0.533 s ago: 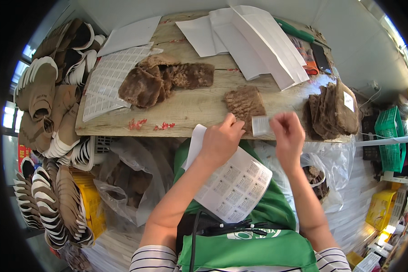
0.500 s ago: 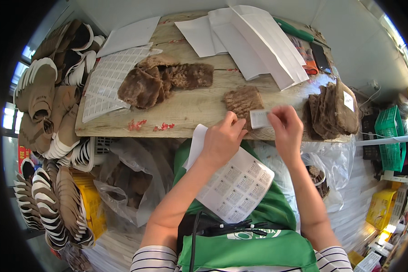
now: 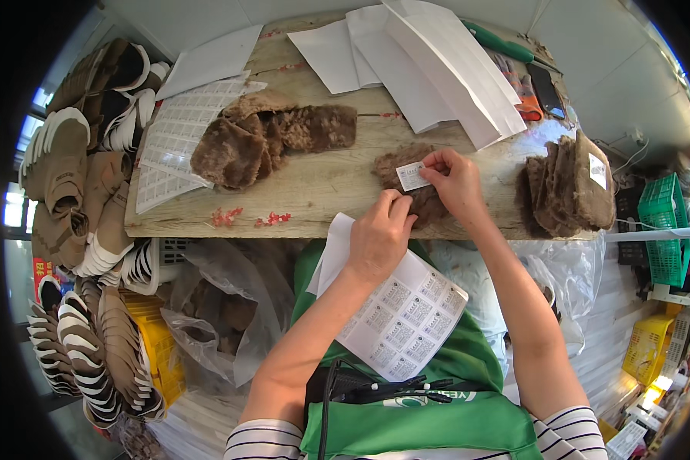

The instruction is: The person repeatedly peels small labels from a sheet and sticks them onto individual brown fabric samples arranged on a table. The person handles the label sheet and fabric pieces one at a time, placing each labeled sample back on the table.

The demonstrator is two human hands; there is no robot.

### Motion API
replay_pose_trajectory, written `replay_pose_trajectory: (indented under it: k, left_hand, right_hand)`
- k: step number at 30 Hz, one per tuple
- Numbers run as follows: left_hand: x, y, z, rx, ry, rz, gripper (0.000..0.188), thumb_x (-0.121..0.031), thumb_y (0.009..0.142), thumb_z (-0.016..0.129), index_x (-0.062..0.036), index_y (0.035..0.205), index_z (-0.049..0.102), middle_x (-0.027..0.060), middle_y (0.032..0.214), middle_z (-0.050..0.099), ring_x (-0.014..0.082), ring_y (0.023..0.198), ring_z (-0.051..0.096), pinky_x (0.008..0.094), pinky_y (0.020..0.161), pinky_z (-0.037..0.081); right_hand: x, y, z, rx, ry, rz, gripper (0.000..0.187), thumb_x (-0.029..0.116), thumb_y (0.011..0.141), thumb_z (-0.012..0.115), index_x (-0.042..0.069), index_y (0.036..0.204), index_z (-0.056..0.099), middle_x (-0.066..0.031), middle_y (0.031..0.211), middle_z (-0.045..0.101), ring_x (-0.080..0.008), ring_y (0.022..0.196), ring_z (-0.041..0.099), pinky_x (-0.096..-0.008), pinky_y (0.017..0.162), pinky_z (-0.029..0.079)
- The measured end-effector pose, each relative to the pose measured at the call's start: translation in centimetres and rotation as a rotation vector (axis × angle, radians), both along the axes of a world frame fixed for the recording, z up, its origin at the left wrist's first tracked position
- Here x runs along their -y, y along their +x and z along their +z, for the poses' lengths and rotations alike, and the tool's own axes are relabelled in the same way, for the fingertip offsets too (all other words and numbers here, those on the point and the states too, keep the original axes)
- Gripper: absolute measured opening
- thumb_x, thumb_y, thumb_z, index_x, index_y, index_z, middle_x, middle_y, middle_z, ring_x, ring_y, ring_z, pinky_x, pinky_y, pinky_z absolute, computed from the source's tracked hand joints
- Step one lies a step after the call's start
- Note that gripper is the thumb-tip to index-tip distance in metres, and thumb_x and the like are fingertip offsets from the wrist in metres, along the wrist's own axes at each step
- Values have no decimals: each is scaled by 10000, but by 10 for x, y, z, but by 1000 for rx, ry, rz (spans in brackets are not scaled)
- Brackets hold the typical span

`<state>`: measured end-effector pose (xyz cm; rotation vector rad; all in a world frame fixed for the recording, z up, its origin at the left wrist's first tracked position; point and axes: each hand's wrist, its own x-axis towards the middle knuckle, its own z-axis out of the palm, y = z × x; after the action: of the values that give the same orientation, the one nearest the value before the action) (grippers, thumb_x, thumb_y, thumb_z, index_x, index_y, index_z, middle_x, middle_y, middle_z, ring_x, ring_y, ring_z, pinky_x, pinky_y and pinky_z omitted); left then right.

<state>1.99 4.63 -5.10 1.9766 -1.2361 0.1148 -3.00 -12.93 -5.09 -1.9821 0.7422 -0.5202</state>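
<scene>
My right hand (image 3: 456, 182) pinches a small white printed label (image 3: 412, 176) at its right edge. The label lies over a brown furry piece (image 3: 397, 159) at the table's front edge, and whether it is stuck down cannot be made out. Just below it, my left hand (image 3: 383, 231) is closed, its fingertips near the fur. From beneath that hand a white sheet of printed labels (image 3: 400, 322) hangs over my lap, apparently gripped by it; the fingers hide the hold. A stack of furry pieces (image 3: 563, 188) stands at the right, its outermost bearing a white label (image 3: 597, 171).
More furry pieces (image 3: 238, 149) lie on the wooden table (image 3: 314, 207) at left, beside label sheets (image 3: 178, 138). White papers (image 3: 429, 73), a green-handled tool (image 3: 498, 42) and a dark phone (image 3: 544, 90) are farther back. Shoe uppers (image 3: 69, 169) crowd the left; a plastic bag (image 3: 222, 307) hangs below.
My right hand has moved left with the label, from beside the furry piece to over it. My left hand has barely shifted.
</scene>
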Motion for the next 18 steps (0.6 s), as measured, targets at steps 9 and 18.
replay_pose_trajectory:
  k: [9, 18]
  left_hand:
    - [5, 0, 13, 7, 129, 4, 307, -77, 813, 749, -11, 1101, 669, 109, 1239, 564, 323, 963, 660, 415, 693, 562]
    - [7, 6, 15, 34, 200, -73, 284, -57, 801, 736, 1, 1071, 669, 147, 1349, 573, 328, 1033, 642, 423, 757, 576]
  right_hand:
    - [1, 1, 2, -10, -116, 17, 196, 83, 740, 804, 12, 896, 709, -106, 792, 732, -211, 689, 692, -327, 646, 539]
    - [1, 5, 21, -288, -527, 123, 414, 315, 672, 885, 57, 891, 647, -100, 772, 720, -293, 725, 703, -383, 636, 545]
